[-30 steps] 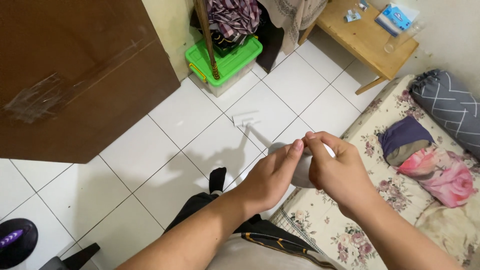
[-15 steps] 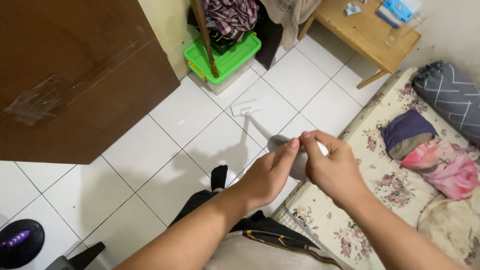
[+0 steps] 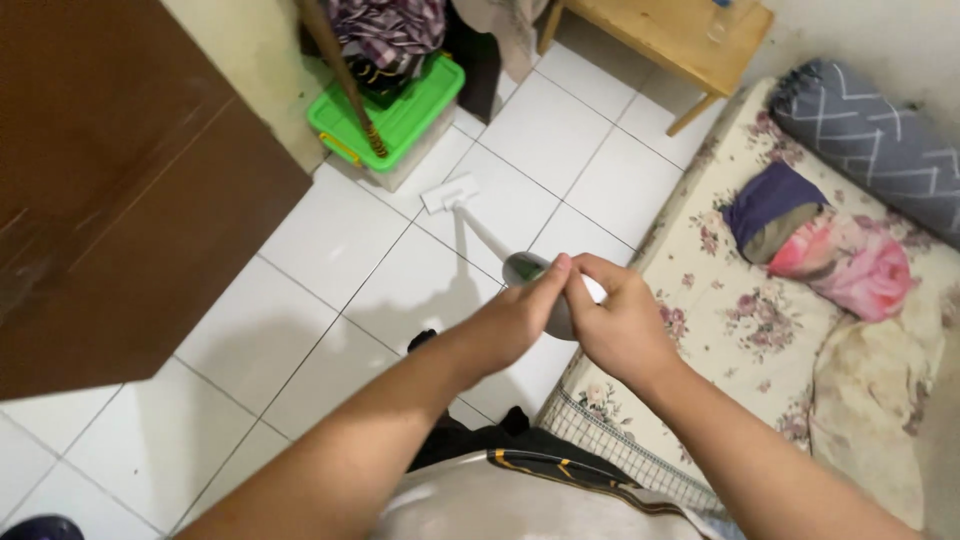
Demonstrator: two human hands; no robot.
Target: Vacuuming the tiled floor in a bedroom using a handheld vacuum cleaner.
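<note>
A large brown wooden cabinet (image 3: 110, 190) is filling the left of the view, and beside it a green-lidded clear plastic storage box (image 3: 392, 110) is sitting on the white tiled floor (image 3: 330, 240) beneath a slanting wooden pole (image 3: 345, 80). Near the middle, the left hand (image 3: 515, 320) is pinching the top of a grey-and-white handheld stick cleaner (image 3: 545, 295), while the right hand (image 3: 620, 325) is wrapping around its body from the other side; the tool is hanging above the floor just off the edge of the floral-sheeted mattress (image 3: 760, 330), its slim white wand running down to a small flat white head (image 3: 448, 193) resting on a tile. With both hands crowding one small spot, a fingertip looks liable to slip and let the cleaner tip toward the tiles, or the thin wand may twist loose. What the fingers are working on is hidden beneath them. A light wooden table (image 3: 680, 40) is being cut off at the top edge, and a grey zigzag-patterned pillow (image 3: 870, 140) is running off at the right.
</note>
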